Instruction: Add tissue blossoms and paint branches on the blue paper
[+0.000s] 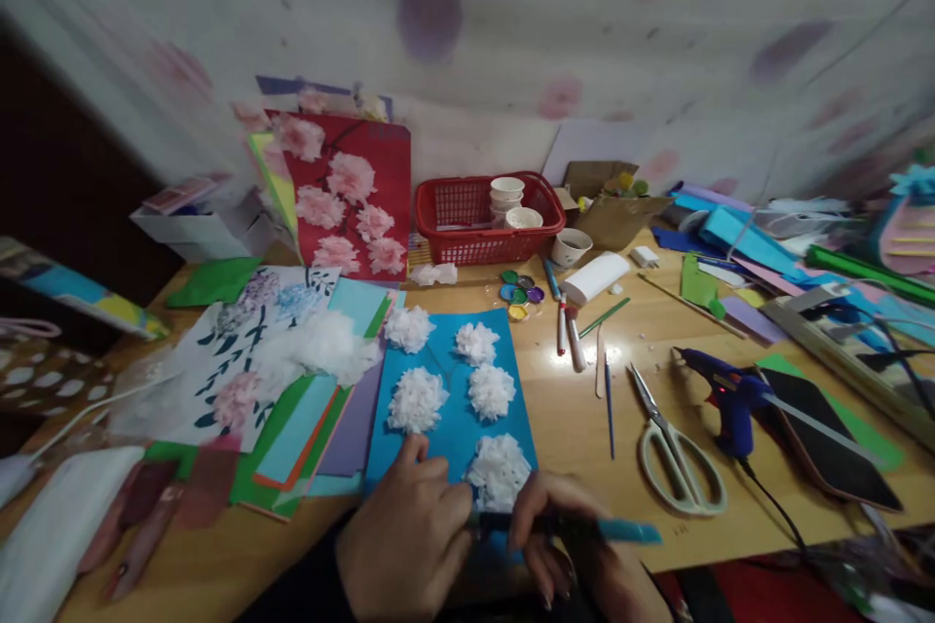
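Observation:
My left hand [409, 531] is closed, with its fingers curled around one end of a blue marker [629, 532]. My right hand [577, 540] grips the marker's middle, and its teal end sticks out to the right. The hands hide most of the marker's dark left part. Beneath them is a blue sheet [457, 438] with several white crumpled-paper flowers on it. The left knuckles are just below one flower [417, 400]; another flower [499, 473] sits between the hands. Faint dark lines run between the upper flowers.
Scissors [668, 458], a glue gun [730, 394] and a phone [833, 438] lie at the right. Behind stand a red basket [460, 248] with cups and a red flower picture [394, 195]. Coloured sheets [351, 438] are at the left; small paint pots [518, 294] lie mid-table.

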The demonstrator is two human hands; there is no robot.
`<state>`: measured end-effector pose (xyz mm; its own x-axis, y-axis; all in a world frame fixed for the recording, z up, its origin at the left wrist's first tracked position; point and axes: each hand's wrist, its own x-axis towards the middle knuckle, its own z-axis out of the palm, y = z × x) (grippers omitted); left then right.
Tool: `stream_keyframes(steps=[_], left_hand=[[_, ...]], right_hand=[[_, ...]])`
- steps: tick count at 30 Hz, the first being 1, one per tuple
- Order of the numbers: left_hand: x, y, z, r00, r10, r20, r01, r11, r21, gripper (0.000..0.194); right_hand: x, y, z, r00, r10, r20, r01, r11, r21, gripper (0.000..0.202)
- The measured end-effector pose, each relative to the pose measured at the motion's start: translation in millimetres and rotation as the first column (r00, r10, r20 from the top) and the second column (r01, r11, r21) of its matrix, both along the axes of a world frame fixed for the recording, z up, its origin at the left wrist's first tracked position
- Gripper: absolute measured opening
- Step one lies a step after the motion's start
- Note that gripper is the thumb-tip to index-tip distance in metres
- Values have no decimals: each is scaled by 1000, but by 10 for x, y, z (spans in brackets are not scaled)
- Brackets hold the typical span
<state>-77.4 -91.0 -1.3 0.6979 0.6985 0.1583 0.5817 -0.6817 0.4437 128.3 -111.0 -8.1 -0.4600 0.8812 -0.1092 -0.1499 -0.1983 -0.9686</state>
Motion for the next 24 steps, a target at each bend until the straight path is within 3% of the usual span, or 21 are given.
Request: stream_keyframes(steps=[2, 4, 7, 9, 13, 20, 24], left_hand=[[-43, -11, 11, 997, -45, 63, 54, 987, -148, 25], [-98, -11, -5, 988, -60, 142, 95, 962, -256, 38], [-180, 3, -59, 971, 25, 237, 59, 937, -343, 53], [-214, 29, -97, 960, 96, 263, 8, 930, -367, 55], [-214, 140, -159, 952, 140, 274, -50, 949, -312, 49], [-147, 339, -198, 938, 73, 339, -80, 997, 6, 27], [-109, 319, -181, 944, 108, 312, -103, 994, -31, 33]], right_hand=[[-131, 43, 17, 974, -117, 193, 103, 992, 78, 57], [-222, 92, 44, 958, -120, 259, 110, 992, 56, 58], [-318, 158, 74, 987, -46, 152, 65, 990, -125, 50], [-379, 198, 75, 990, -81, 112, 104, 970, -220, 44], [-479, 293, 10, 986, -144, 81, 161, 950, -268, 42], [-488, 426, -71, 979, -204, 5, 196, 934, -297, 41], [-482, 469, -38, 982, -191, 7, 184, 933, -311, 42]])
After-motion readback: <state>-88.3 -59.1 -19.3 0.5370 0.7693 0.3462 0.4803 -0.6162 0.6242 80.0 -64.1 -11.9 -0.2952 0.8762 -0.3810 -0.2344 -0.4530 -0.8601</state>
